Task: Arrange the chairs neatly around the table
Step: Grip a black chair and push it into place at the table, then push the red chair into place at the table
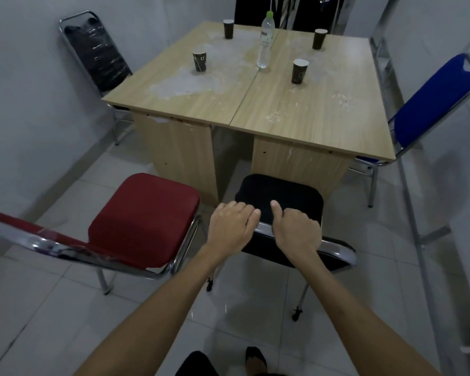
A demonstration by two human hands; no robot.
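Both hands, the left hand and the right hand, are clenched side by side on the chrome back rail of the black chair at lower centre, whose seat points straight ahead toward the table just beyond, beside the red chair.

Small meeting room, table (paper cups), chairs

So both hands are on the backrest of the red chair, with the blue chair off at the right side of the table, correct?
Not quite. In the head view the left hand and the right hand grip the top rail of the black chair, not the red chair, which stands beside it, untouched. The blue chair is indeed at the right side of the table.
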